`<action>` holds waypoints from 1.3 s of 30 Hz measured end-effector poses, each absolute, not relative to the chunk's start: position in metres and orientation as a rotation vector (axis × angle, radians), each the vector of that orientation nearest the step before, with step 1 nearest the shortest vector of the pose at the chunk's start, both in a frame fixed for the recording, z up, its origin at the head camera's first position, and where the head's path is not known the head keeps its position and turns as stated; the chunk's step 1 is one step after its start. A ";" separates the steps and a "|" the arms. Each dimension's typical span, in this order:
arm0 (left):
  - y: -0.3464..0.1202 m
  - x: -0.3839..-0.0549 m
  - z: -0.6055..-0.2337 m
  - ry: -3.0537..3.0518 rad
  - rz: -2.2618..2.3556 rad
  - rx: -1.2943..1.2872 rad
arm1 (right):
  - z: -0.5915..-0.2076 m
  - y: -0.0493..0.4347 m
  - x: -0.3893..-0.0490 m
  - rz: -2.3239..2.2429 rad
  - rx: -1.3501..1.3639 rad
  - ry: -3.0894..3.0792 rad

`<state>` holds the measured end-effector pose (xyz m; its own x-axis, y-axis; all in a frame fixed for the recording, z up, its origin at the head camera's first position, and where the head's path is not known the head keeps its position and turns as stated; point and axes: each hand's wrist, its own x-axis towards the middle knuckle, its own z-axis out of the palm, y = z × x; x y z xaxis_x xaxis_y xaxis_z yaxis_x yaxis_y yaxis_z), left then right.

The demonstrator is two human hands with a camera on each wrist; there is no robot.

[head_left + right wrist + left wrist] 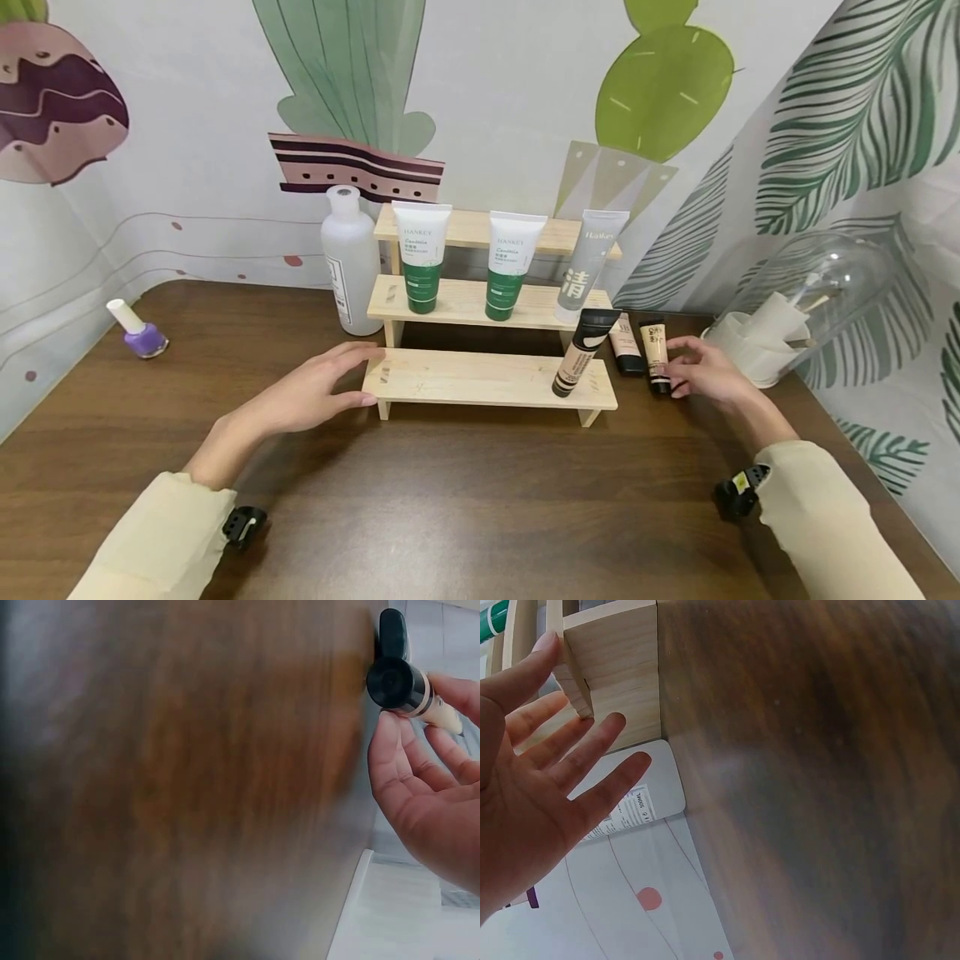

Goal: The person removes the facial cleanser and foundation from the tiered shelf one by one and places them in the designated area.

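Note:
My left hand rests against the left end of a stepped wooden rack. Its fingers are spread, with the fingertips at the rack's edge in the left wrist view. At the far right my right hand holds a beige tube with a black cap, which lies on the table; fingers and thumb touch it near the cap. Beside it lies a pink-and-black BB tube. On the rack's lowest step stands a black-topped foundation tube.
Two green-white tubes and a grey tube stand on the middle step. A white bottle is behind the rack's left end. Purple nail polish lies far left. A glass dome covers white items at right.

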<state>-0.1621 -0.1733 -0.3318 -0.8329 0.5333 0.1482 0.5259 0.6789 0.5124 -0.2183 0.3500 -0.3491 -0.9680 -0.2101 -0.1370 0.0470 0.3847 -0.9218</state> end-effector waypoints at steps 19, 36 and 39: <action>-0.175 -0.161 -0.329 2.860 0.869 0.914 | -0.358 0.347 -0.234 -1.599 -0.025 2.453; -0.173 -0.162 -0.331 2.846 0.872 0.889 | -0.361 0.341 -0.242 -1.668 0.053 2.541; -0.173 -0.161 -0.330 2.851 0.871 0.887 | -0.360 0.340 -0.242 -1.674 0.053 2.554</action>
